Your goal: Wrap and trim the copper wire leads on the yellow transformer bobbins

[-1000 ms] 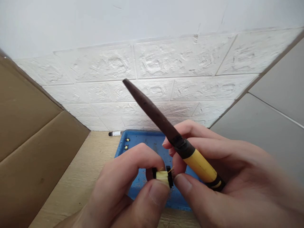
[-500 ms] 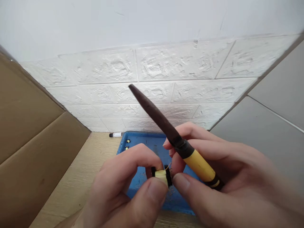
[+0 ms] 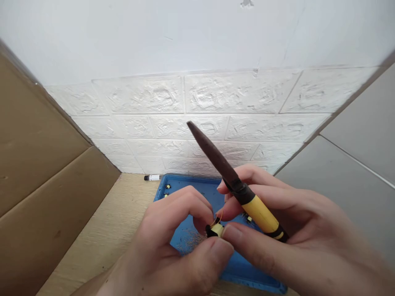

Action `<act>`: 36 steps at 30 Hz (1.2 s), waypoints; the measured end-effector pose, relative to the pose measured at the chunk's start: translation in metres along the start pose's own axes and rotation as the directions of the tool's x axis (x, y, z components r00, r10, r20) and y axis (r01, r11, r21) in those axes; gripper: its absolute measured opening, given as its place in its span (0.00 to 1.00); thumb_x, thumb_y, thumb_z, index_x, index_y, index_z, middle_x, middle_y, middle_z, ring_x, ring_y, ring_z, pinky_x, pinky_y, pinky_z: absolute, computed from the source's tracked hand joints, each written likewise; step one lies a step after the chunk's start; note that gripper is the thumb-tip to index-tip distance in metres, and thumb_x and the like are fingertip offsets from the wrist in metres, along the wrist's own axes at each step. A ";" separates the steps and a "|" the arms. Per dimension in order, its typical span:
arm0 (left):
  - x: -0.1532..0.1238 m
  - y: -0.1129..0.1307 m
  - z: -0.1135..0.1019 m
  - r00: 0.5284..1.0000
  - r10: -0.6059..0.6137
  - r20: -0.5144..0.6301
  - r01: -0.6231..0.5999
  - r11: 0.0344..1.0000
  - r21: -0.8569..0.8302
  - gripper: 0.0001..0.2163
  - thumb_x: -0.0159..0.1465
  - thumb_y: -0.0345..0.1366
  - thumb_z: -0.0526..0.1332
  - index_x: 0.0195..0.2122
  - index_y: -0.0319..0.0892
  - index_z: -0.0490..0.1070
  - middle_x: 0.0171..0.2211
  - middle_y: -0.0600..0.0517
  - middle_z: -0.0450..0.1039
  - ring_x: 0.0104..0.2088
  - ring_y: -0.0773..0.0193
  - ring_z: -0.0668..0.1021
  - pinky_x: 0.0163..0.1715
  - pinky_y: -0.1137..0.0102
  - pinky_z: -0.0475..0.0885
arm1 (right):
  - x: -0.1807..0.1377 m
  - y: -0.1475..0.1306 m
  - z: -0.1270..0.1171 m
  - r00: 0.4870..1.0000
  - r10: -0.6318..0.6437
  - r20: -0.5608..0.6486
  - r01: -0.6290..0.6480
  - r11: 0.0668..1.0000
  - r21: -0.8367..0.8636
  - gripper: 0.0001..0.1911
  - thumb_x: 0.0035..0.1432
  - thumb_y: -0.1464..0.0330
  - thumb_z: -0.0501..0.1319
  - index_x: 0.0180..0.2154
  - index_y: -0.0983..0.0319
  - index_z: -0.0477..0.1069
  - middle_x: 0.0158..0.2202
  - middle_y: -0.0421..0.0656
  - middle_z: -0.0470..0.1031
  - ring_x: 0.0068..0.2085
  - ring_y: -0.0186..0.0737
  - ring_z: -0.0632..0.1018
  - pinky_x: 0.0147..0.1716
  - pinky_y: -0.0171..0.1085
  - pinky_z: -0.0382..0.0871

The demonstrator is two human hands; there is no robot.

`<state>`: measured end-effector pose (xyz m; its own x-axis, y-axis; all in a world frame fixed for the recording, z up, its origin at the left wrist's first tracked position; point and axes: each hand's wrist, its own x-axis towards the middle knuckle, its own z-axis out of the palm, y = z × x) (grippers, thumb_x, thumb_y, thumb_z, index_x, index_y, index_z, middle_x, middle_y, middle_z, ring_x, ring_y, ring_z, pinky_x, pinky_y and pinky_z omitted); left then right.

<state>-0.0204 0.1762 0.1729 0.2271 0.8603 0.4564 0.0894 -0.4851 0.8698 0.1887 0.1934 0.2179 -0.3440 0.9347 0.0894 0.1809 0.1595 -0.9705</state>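
Note:
My left hand point(image 3: 173, 246) pinches a small black bobbin wrapped in yellow tape point(image 3: 215, 230) between thumb and forefinger, a thin copper wire curling up from it. My right hand point(image 3: 290, 234) is closed round a file with a yellow and black handle point(image 3: 262, 216); its dark blade point(image 3: 212, 158) points up and to the left. The right thumb tip touches the bobbin too. Both hands hover over a blue tray point(image 3: 191, 197) on the wooden tabletop point(image 3: 123, 213).
Small yellow and black parts point(image 3: 167, 187) lie at the tray's far left corner, and wire scraps point(image 3: 191, 238) lie on its floor. A black and white marker point(image 3: 152, 177) rests against the white brick wall. A cardboard panel point(image 3: 46, 176) stands left, a grey panel point(image 3: 348, 164) right.
The view has tilted up a little and shifted, so hands and tray sit lower and further right. The bobbin is now more covered by both thumbs; the file stays in the right hand.

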 end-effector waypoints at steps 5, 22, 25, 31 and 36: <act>0.000 0.004 -0.001 1.000 0.003 -0.028 -0.007 0.990 -0.138 0.11 0.73 0.38 0.78 0.37 0.46 0.78 0.38 0.53 0.84 0.38 0.62 0.85 0.40 0.71 0.81 | 0.002 -0.002 0.003 0.994 -0.046 -0.102 0.038 0.996 -0.082 0.06 0.58 0.59 0.82 0.34 0.50 0.89 0.41 0.43 0.84 0.46 0.50 0.88 0.41 0.42 0.89; 0.010 0.009 0.004 0.955 -0.173 -0.239 0.106 0.958 -0.266 0.23 0.51 0.43 0.92 0.29 0.45 0.77 0.25 0.58 0.76 0.27 0.67 0.77 0.26 0.75 0.74 | 0.005 -0.001 0.007 0.998 -0.053 -0.037 0.052 0.998 -0.023 0.09 0.59 0.67 0.77 0.28 0.46 0.87 0.41 0.36 0.82 0.39 0.35 0.85 0.34 0.29 0.81; 0.012 0.012 0.004 0.955 -0.186 -0.230 0.125 0.958 -0.259 0.23 0.50 0.40 0.92 0.28 0.45 0.77 0.24 0.58 0.75 0.27 0.67 0.76 0.25 0.74 0.73 | 0.007 -0.002 0.010 1.000 -0.016 -0.004 0.016 1.000 -0.023 0.09 0.60 0.67 0.76 0.28 0.49 0.86 0.40 0.35 0.82 0.39 0.34 0.84 0.35 0.30 0.80; 0.013 0.012 0.005 0.947 -0.213 -0.241 0.144 0.951 -0.273 0.23 0.50 0.38 0.92 0.29 0.45 0.77 0.25 0.58 0.78 0.27 0.66 0.77 0.26 0.73 0.76 | 0.010 -0.003 0.011 0.999 -0.043 0.005 0.043 0.999 -0.025 0.12 0.68 0.64 0.73 0.29 0.50 0.86 0.38 0.36 0.80 0.37 0.33 0.83 0.35 0.30 0.78; 0.011 0.010 0.006 0.946 -0.164 -0.278 0.082 0.956 -0.282 0.19 0.52 0.31 0.91 0.34 0.46 0.82 0.27 0.58 0.82 0.28 0.66 0.82 0.30 0.77 0.82 | 0.008 0.005 0.009 0.997 -0.080 0.018 0.081 0.995 -0.064 0.16 0.75 0.65 0.69 0.31 0.52 0.85 0.41 0.38 0.80 0.42 0.35 0.83 0.36 0.29 0.80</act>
<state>-0.0117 0.1802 0.1853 -0.0696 0.9372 0.3418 -0.1694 -0.3488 0.9218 0.1785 0.1989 0.2121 -0.3741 0.9131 0.1623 0.2112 0.2543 -0.9438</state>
